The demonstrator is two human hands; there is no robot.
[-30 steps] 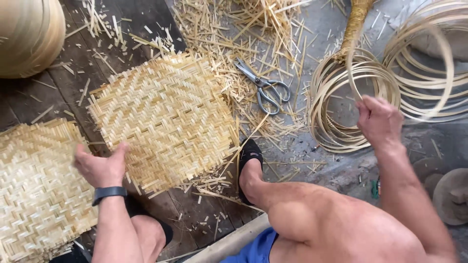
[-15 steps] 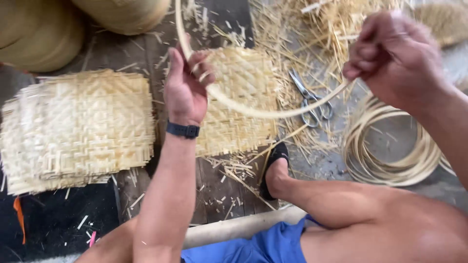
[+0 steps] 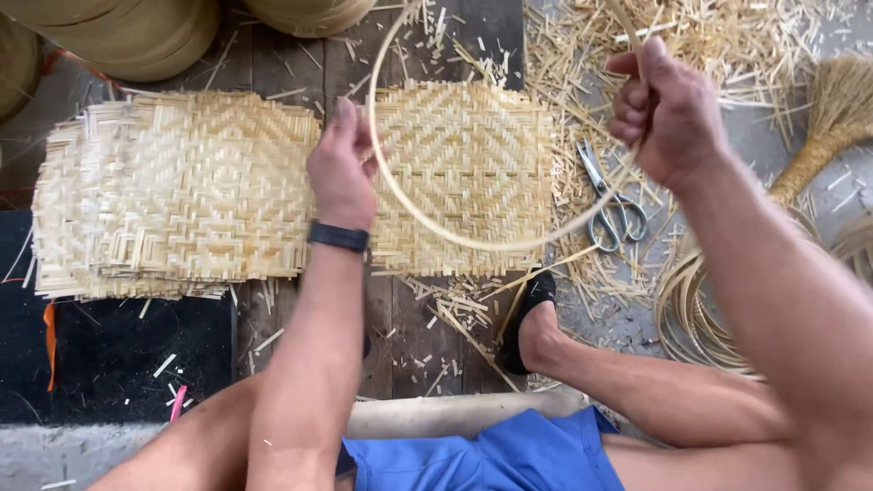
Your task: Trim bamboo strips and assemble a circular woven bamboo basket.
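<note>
My left hand (image 3: pixel 342 169) and my right hand (image 3: pixel 668 111) hold a thin bamboo hoop (image 3: pixel 473 244) between them, raised above a square woven bamboo mat (image 3: pixel 468 155). The left hand, with a black band on its wrist, grips the hoop's left side. The right hand is closed on the hoop's right side. The hoop's upper part runs out of the frame.
A stack of woven mats (image 3: pixel 173 195) lies at the left. Scissors (image 3: pixel 611 205) rest on bamboo scraps to the right of the square mat. Coiled bamboo strips (image 3: pixel 696 314) and a broom (image 3: pixel 823 136) are at the right. Round baskets (image 3: pixel 136 32) stand at the top left. My foot in a black shoe (image 3: pixel 532 318) rests on the planks.
My right hand took a hoop from the coils at the right and brought it over the mat. My left hand left the mat and took the hoop's other side. The view shifted left.
</note>
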